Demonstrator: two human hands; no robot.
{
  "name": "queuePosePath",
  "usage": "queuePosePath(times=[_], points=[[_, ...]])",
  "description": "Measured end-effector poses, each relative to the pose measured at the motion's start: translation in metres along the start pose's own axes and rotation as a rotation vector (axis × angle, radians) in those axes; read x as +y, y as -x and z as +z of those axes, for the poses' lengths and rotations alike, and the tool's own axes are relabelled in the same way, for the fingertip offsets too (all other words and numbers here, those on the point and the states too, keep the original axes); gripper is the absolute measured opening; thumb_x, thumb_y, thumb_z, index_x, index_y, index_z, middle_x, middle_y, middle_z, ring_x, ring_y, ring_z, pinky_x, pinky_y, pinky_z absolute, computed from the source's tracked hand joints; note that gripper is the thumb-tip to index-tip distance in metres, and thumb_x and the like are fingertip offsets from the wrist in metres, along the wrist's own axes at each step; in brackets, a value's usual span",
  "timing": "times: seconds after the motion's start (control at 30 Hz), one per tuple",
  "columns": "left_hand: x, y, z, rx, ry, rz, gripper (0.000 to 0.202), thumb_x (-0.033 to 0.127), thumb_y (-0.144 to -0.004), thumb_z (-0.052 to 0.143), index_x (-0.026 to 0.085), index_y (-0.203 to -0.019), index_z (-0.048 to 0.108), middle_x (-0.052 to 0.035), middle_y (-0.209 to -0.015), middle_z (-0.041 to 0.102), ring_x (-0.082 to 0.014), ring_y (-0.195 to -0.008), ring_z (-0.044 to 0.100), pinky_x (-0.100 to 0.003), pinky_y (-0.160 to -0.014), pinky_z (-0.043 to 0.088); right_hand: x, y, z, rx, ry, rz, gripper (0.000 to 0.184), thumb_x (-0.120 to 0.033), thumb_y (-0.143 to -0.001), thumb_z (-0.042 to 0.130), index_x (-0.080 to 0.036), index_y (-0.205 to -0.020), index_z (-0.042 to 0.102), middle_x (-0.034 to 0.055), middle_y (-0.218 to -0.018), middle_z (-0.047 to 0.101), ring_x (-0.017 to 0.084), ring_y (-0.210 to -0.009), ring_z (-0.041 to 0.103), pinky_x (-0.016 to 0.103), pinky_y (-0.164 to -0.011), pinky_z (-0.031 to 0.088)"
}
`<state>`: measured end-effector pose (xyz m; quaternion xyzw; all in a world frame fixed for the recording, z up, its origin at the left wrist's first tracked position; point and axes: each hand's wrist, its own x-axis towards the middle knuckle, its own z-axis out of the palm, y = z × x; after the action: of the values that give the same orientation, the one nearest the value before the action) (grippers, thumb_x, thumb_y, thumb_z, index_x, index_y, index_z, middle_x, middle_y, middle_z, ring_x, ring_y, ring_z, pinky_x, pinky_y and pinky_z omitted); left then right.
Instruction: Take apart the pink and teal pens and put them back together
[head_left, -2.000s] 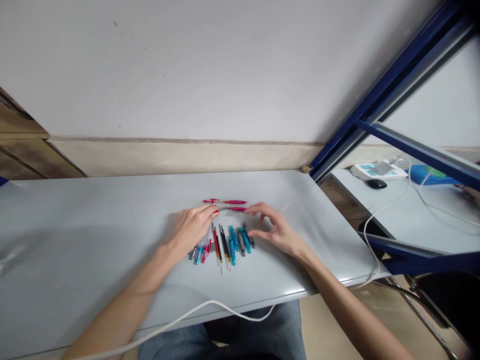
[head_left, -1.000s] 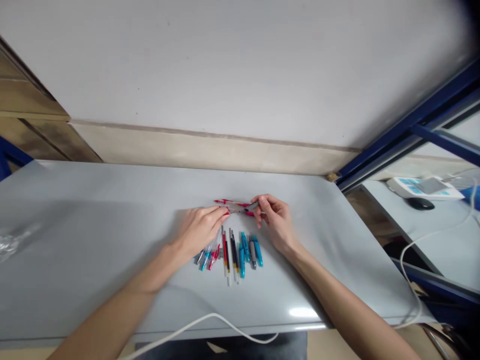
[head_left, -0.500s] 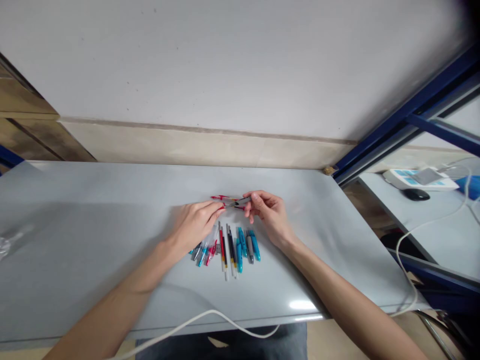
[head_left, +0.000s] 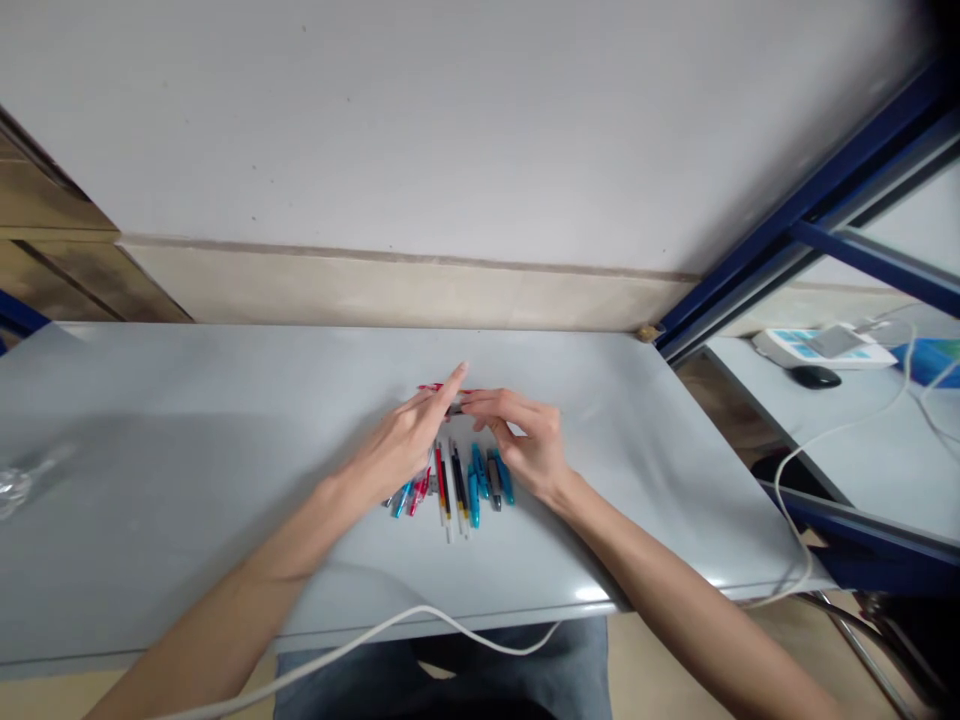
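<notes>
My left hand point(head_left: 409, 432) is over the table, fingers stretched out and one pointing up and away. Facing it, my right hand point(head_left: 525, 430) has its fingers bent together, thumb beneath, around the end of a small grey pen part point(head_left: 454, 409), mostly hidden. Just behind the fingertips lies a red pen piece point(head_left: 430, 387), partly covered. Nearer me is a row of pen parts: clear barrels with blue and red ends point(head_left: 405, 497) partly under my left hand, red and black ink refills point(head_left: 450, 488), and several turquoise pen caps point(head_left: 480, 480) with a grey cap point(head_left: 494, 480) among them.
The grey table point(head_left: 225, 540) meets a wall behind. A white cable point(head_left: 420, 610) crosses its front edge. Crumpled clear plastic point(head_left: 15, 488) lies far left. On the right, past a blue metal frame point(head_left: 750, 240), a second table holds a black mouse point(head_left: 815, 377) and a white device point(head_left: 787, 350).
My left hand has opened and its finger has lifted from the grey pen part. My right hand has turned palm down, fingers reaching left. The view has shifted slightly.
</notes>
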<state>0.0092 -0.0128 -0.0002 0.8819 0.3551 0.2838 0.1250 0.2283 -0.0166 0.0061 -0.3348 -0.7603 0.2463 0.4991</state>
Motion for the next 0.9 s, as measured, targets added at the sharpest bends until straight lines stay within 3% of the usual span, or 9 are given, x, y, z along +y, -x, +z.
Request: queuePosePath(times=[0.13, 0.2, 0.27, 0.37, 0.43, 0.5, 0.67, 0.8, 0.9], points=[[0.0, -0.002, -0.006, 0.059, -0.054, 0.05, 0.07, 0.006, -0.1, 0.039, 0.024, -0.164, 0.016, -0.0112, -0.122, 0.07, -0.0186, -0.102, 0.072, -0.034, -0.087, 0.061, 0.0, 0.0, 0.003, -0.02, 0.087, 0.174, 0.023, -0.034, -0.101, 0.058, -0.019, -0.095, 0.075, 0.0011, -0.071, 0.071, 0.012, -0.053, 0.055, 0.027, -0.057, 0.047], [0.001, -0.004, -0.009, 0.12, -0.166, 0.089, 0.051, 0.014, -0.103, 0.046, 0.021, -0.153, 0.041, -0.0089, -0.11, 0.075, -0.0201, -0.094, 0.073, -0.034, -0.082, 0.06, 0.0, -0.001, 0.003, -0.04, 0.156, 0.237, 0.04, -0.043, -0.103, 0.053, -0.018, -0.076, 0.07, -0.0033, -0.053, 0.053, 0.011, -0.048, 0.044, 0.026, -0.055, 0.04], [0.002, -0.005, -0.012, 0.159, -0.258, 0.112, 0.028, 0.021, -0.103, 0.051, 0.019, -0.129, 0.062, -0.0069, -0.101, 0.077, -0.0208, -0.087, 0.074, -0.034, -0.077, 0.058, -0.001, -0.002, 0.003, -0.038, 0.201, 0.263, 0.055, -0.047, -0.105, 0.045, -0.018, -0.062, 0.061, -0.0039, -0.049, 0.043, 0.01, -0.048, 0.038, 0.027, -0.054, 0.035], [0.003, -0.005, -0.011, 0.169, -0.29, 0.076, 0.016, 0.026, -0.103, 0.055, 0.019, -0.107, 0.069, -0.0044, -0.094, 0.076, -0.0191, -0.081, 0.072, -0.031, -0.072, 0.054, -0.005, -0.004, 0.002, -0.043, 0.185, 0.268, 0.051, -0.05, -0.105, 0.044, -0.018, -0.071, 0.066, -0.0015, -0.059, 0.054, 0.012, -0.054, 0.045, 0.027, -0.058, 0.037], [0.003, -0.005, -0.01, 0.169, -0.241, 0.025, 0.017, 0.025, -0.103, 0.054, 0.02, -0.107, 0.069, -0.0039, -0.094, 0.074, -0.0173, -0.08, 0.07, -0.029, -0.071, 0.053, -0.008, -0.005, 0.001, -0.081, 0.115, 0.226, 0.037, -0.051, -0.101, 0.054, -0.02, -0.092, 0.072, 0.0025, -0.081, 0.069, 0.016, -0.068, 0.058, 0.027, -0.064, 0.043], [0.002, -0.006, -0.009, 0.15, -0.169, 0.012, 0.018, 0.025, -0.104, 0.052, 0.02, -0.111, 0.068, -0.0049, -0.098, 0.072, -0.0171, -0.085, 0.069, -0.029, -0.074, 0.053, -0.008, -0.005, 0.0, -0.111, 0.062, 0.19, 0.032, -0.051, -0.097, 0.061, -0.022, -0.105, 0.071, 0.0052, -0.096, 0.073, 0.018, -0.079, 0.063, 0.028, -0.068, 0.046], [0.001, -0.008, -0.007, 0.117, -0.149, 0.086, 0.021, 0.022, -0.104, 0.048, 0.017, -0.111, 0.067, -0.0076, -0.099, 0.068, -0.0197, -0.093, 0.065, -0.033, -0.083, 0.053, -0.002, -0.004, 0.001, -0.13, 0.211, 0.252, 0.048, -0.051, -0.103, 0.049, -0.02, -0.071, 0.067, -0.0014, -0.056, 0.054, 0.013, -0.053, 0.045, 0.029, -0.058, 0.036], [0.0, -0.006, -0.005, 0.166, -0.178, -0.039, 0.013, 0.022, -0.102, 0.055, 0.02, -0.105, 0.067, -0.0029, -0.098, 0.071, -0.0162, -0.081, 0.067, -0.028, -0.07, 0.049, 0.001, -0.005, 0.0, -0.091, 0.126, 0.195, 0.027, -0.046, -0.099, 0.06, -0.021, -0.095, 0.071, 0.0034, -0.084, 0.07, 0.017, -0.072, 0.059, 0.03, -0.067, 0.044], [-0.001, -0.005, -0.006, 0.139, -0.089, -0.056, 0.015, 0.029, -0.101, 0.058, 0.02, -0.11, 0.066, -0.0025, -0.102, 0.071, -0.0163, -0.087, 0.069, -0.027, -0.074, 0.05, 0.0, -0.006, -0.002, -0.057, 0.07, 0.143, 0.021, -0.041, -0.098, 0.063, -0.022, -0.103, 0.07, 0.0065, -0.101, 0.071, 0.019, -0.086, 0.063, 0.03, -0.071, 0.047]])
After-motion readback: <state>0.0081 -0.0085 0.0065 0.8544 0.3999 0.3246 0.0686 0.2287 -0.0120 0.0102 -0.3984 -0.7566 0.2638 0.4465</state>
